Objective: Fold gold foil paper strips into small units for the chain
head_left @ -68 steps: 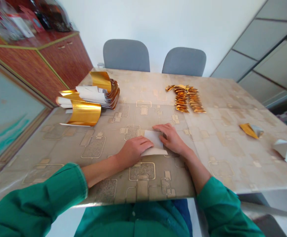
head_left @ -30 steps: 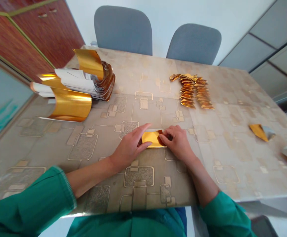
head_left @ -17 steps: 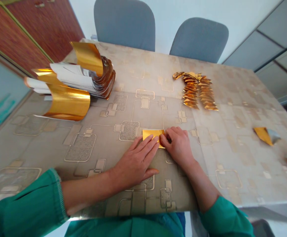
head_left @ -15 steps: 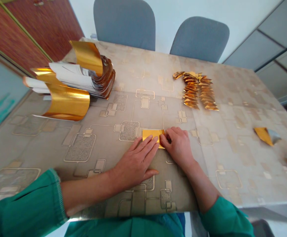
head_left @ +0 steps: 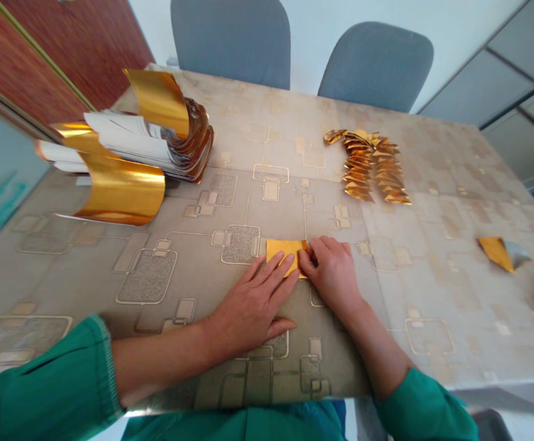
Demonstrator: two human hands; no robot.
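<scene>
One small gold paper (head_left: 291, 246) lies on the patterned surface (head_left: 271, 214), the left hand (head_left: 253, 306) laid over it with its grip unclosed and fingers loosely spread, the right hand (head_left: 334, 269) with its grip pinched on the right end, well apart from the folded gold pieces (head_left: 357, 173).

Homelike dining room: tablecloth (head_left: 193, 226), chairs (head_left: 233, 43)

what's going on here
Someone in green sleeves is handling a small gold foil paper on the patterned tablecloth. The left hand lies flat over it; the right hand grips its right edge. A loose stack of sheets sits to the left, and folded gold pieces lie in rows beyond, to the right.
</scene>
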